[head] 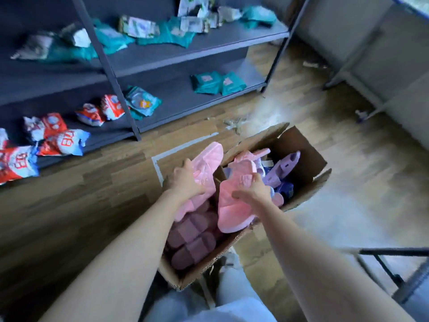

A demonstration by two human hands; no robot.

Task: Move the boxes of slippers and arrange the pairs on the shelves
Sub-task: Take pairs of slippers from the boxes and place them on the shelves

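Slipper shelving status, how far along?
Done: the open brown cardboard box sits on the wooden floor beside the dark grey metal shelves. In hand: the left hand grips one pink slipper, the right hand a second pink slipper, both over the box. Left: nearly everything. No slippers show on the shelves, only red-and-white packets and teal packets; mauve slippers and purple slippers remain in the box.

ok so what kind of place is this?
Probably a shop stockroom or small store: metal shelves lined with red packets and teal packets, and a cardboard box of slippers on the floor.
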